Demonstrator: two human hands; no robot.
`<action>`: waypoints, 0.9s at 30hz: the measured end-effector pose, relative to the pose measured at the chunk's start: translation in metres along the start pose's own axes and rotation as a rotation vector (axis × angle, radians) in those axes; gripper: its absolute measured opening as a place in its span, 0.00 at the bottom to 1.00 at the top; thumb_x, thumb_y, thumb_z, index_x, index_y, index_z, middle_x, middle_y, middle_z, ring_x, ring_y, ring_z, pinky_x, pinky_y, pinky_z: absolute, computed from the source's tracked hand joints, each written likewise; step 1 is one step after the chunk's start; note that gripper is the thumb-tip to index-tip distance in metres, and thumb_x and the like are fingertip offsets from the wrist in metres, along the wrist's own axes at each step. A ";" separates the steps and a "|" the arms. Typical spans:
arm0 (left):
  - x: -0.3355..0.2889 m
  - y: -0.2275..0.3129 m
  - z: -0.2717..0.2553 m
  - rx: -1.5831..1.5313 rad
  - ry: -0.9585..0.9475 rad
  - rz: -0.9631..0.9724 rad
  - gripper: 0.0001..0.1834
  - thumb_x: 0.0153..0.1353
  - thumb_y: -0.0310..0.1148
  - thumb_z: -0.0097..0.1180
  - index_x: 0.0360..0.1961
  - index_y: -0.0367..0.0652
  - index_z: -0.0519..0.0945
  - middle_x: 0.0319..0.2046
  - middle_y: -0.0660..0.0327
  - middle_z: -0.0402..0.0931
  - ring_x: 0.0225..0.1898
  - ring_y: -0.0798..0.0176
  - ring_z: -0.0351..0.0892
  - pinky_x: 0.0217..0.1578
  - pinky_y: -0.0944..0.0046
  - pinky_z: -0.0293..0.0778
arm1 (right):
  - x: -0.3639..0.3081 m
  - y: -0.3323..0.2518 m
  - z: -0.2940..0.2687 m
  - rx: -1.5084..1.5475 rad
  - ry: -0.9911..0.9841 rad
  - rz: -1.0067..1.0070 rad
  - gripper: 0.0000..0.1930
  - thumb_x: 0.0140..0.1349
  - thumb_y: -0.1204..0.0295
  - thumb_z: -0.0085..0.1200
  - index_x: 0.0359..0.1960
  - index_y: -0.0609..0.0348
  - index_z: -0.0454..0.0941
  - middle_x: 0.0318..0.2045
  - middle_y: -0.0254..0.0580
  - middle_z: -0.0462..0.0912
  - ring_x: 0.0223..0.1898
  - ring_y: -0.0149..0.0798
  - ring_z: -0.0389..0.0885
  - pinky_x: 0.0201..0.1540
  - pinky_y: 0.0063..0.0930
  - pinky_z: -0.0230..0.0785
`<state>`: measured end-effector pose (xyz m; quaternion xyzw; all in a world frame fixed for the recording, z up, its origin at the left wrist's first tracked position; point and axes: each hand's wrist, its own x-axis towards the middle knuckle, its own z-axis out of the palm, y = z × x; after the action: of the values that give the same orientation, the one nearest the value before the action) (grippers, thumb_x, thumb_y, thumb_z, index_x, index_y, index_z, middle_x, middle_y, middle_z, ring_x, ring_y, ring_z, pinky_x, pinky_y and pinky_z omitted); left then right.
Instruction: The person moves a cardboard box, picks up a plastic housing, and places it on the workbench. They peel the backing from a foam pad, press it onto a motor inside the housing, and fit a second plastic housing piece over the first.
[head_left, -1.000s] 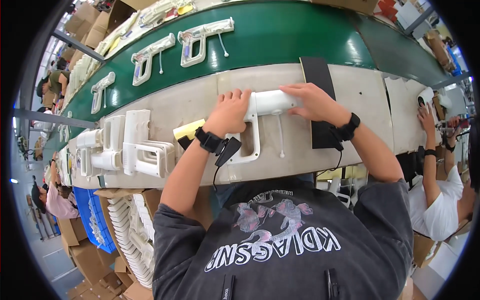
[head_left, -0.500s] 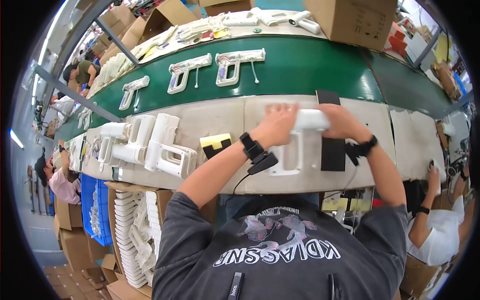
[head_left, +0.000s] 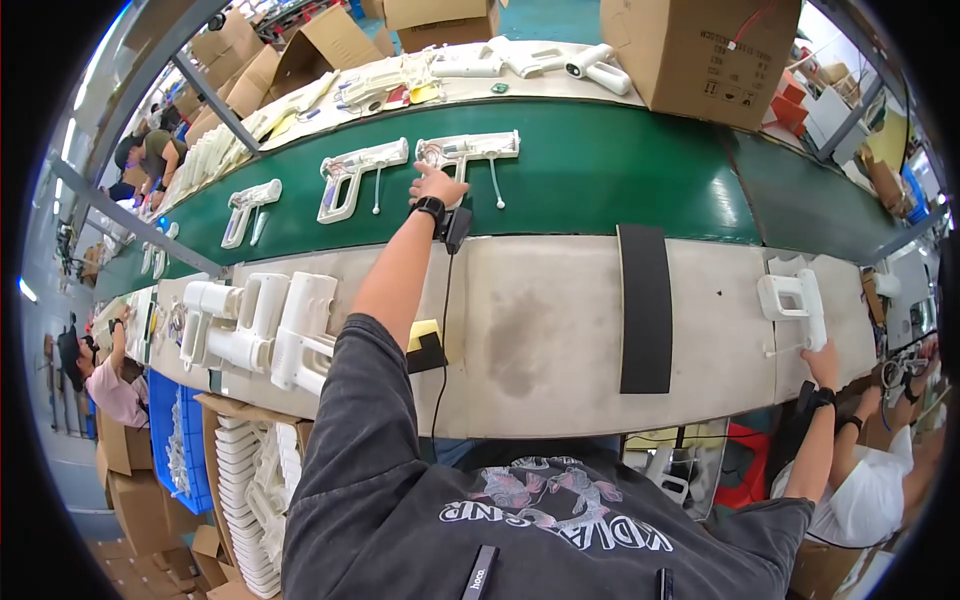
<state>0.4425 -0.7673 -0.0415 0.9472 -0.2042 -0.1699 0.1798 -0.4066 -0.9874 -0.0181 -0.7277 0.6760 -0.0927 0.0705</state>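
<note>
On the green conveyor, my left hand (head_left: 438, 187) lies over the looped handle of an open white gun-shaped housing (head_left: 490, 145). Its fingers are spread; part of the handle is hidden under them. Wires show inside that housing, and a thin white rod with a ball end hangs from it. Far to the right, my right hand (head_left: 822, 362) is closed around the near end of a white gun-shaped device (head_left: 812, 305) lying on the worktable. A black foam strip (head_left: 645, 310) lies on the table between my arms.
More open housings (head_left: 362, 178) sit along the conveyor to the left. Closed white gun-shaped casings (head_left: 260, 320) are piled on the table's left, near a yellow and black block (head_left: 425, 345). A large carton (head_left: 700, 60) stands at the back. A co-worker's white sleeve (head_left: 865, 500) is close on the right.
The white device has moved from the foam strip to the table's right end with my right hand. My left hand has let go of it and reached forward-left onto the conveyor housing.
</note>
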 end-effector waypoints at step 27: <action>-0.373 -0.107 0.040 -0.183 0.148 0.420 0.51 0.51 0.42 0.73 0.67 0.33 0.53 0.55 0.44 0.62 0.55 0.40 0.65 0.51 0.42 0.68 | -0.217 -0.400 -0.015 0.871 -0.421 -0.902 0.30 0.60 0.75 0.64 0.65 0.61 0.71 0.68 0.46 0.69 0.54 0.40 0.79 0.56 0.33 0.72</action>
<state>0.1415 -0.5202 -0.0275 0.8735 -0.3670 -0.0767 0.3106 -0.0370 -0.7403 0.0787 -0.8469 0.1775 -0.2341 0.4433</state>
